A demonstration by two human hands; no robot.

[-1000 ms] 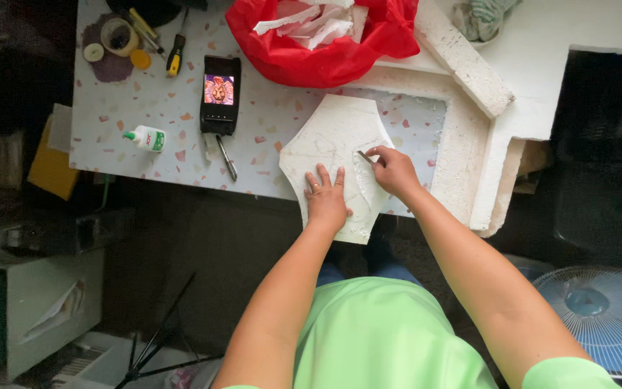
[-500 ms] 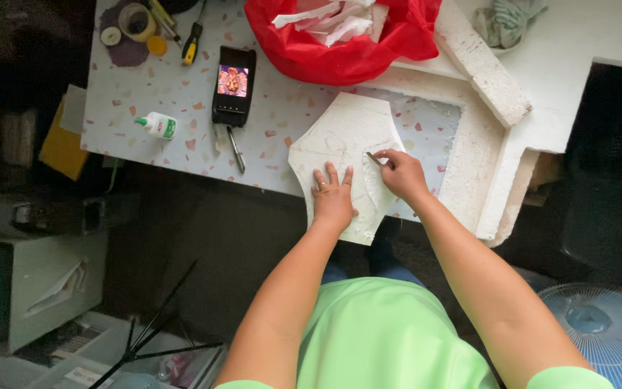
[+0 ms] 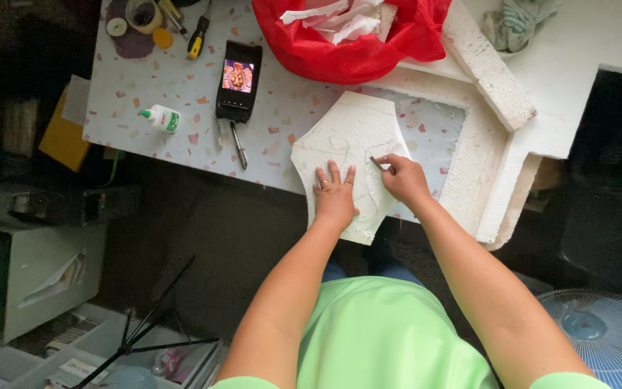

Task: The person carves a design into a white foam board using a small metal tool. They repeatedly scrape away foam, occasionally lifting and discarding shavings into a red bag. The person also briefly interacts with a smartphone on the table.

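Left hand (image 3: 335, 198) lies flat on the foam piece (image 3: 347, 148), fingers spread, pinning it to the surface (image 3: 181, 86). The piece sits at the near edge of the surface, its lower end hanging over toward the person's lap. Right hand (image 3: 404, 180) is just beside the left, fingers pinched on a thin dark blade (image 3: 376, 163), tip down on the foam.

How far along? The piece already has a shaped outline: angled corners up top, curved sides, narrowing toward the bottom. So the rough cut looks done. Faint lines cross its face, and a curved line runs down near the blade; whether those are pencil marks or scored cuts, I cannot tell. My read is that the work is mid-way: outline finished, inner line in progress, with the rest of that curve left to trace.

Beside it lies a big foam sheet (image 3: 491, 144) with a window cut out, and a loose foam strip (image 3: 487, 65) on top. A red bag (image 3: 354, 43) holds white scraps. Off to the left, untouched: a phone (image 3: 238, 79) with a lit screen, a pen (image 3: 238, 144), a glue bottle (image 3: 161, 117), a screwdriver (image 3: 197, 39), a tape roll (image 3: 142, 13).
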